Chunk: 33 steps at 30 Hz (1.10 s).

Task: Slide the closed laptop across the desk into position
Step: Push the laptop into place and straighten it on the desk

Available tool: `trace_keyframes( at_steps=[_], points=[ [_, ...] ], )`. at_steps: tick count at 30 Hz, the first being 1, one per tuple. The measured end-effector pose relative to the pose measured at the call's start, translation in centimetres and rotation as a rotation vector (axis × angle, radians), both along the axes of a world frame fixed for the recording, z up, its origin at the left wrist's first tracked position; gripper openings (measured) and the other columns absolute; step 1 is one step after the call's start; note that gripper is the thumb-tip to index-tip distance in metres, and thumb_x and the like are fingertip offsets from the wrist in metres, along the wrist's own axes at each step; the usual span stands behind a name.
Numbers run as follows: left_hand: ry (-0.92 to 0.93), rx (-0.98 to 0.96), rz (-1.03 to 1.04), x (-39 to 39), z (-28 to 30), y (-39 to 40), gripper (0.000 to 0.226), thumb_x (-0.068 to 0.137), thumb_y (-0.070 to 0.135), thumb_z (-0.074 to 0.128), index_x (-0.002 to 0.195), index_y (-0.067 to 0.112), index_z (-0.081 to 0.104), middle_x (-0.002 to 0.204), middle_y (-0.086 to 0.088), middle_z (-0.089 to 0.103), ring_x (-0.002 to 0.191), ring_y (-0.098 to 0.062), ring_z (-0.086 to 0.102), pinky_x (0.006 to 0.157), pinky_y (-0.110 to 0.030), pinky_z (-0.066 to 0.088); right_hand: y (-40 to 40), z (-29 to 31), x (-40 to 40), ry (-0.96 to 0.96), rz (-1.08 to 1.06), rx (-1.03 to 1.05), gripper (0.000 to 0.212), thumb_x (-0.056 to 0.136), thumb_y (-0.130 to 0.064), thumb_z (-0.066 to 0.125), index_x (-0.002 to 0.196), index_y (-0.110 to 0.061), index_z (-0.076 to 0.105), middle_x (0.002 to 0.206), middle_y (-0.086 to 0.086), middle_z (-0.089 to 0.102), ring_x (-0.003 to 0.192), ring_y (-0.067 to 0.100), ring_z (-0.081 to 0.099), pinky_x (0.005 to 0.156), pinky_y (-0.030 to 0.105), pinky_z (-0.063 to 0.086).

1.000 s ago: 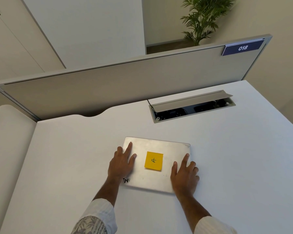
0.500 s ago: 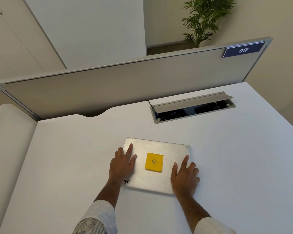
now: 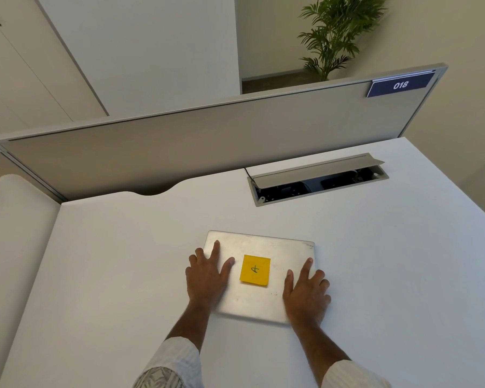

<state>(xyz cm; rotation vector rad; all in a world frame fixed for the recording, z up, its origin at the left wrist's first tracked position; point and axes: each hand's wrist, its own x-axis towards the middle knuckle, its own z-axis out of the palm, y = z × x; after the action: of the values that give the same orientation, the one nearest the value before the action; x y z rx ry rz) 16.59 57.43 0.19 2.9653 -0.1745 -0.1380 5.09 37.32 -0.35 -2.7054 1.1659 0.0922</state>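
A closed silver laptop (image 3: 263,245) lies flat on the white desk (image 3: 123,261), a little in front of the middle. A yellow sticky note (image 3: 254,270) with a pen mark sits on its lid. My left hand (image 3: 206,278) lies palm down on the lid's left part, with the outer fingers over the left edge. My right hand (image 3: 305,294) presses flat on the right part, its outer fingers hanging past the right edge. Both wrists cover the laptop's near corners.
An open cable hatch (image 3: 317,179) with its grey flap raised is sunk into the desk behind the laptop. A grey partition (image 3: 207,141) with a blue "018" label (image 3: 401,85) runs along the desk's far edge. A potted plant (image 3: 333,32) stands beyond it.
Laptop and hands hold nearly the same place on the desk. My left wrist now covers the dark lettering at the near-left corner. The view has tilted slightly.
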Motion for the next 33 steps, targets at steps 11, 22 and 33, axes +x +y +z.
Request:
trace_keyframes(
  at_steps=[11,22,33],
  points=[
    [0.185,-0.168,0.234,0.6,1.1,-1.1,0.104,0.068,0.096,0.041,0.155,0.042,0.025,0.115,-0.007,0.041,0.11,-0.029,0.045,0.09,-0.044,0.045,-0.1,0.1,0.4,-0.056,-0.026,0.05,0.07,0.098,-0.057,0.032,0.151,-0.012,0.034,0.117,0.017,0.05,0.097,0.031,0.054,0.063,0.04,0.053],
    [0.207,-0.424,0.205,1.1,3.5,-1.4,0.108,0.066,0.089,0.059,0.156,0.044,0.023,0.122,-0.007,0.047,0.124,-0.028,0.047,0.096,-0.044,0.051,-0.4,1.0,0.1,-0.177,-0.061,0.09,0.066,0.099,-0.054,0.034,0.151,-0.014,0.028,0.114,0.017,0.046,0.094,0.028,0.055,0.064,0.04,0.057],
    [0.175,-0.504,0.3,-0.5,5.3,-1.2,0.106,0.068,0.088,0.059,0.156,0.042,0.02,0.125,-0.006,0.044,0.128,-0.027,0.045,0.095,-0.046,0.049,-2.0,3.0,1.3,-0.212,0.052,0.056,0.065,0.099,-0.051,0.037,0.152,-0.015,0.029,0.115,0.017,0.044,0.095,0.031,0.055,0.063,0.041,0.057]
  ],
)
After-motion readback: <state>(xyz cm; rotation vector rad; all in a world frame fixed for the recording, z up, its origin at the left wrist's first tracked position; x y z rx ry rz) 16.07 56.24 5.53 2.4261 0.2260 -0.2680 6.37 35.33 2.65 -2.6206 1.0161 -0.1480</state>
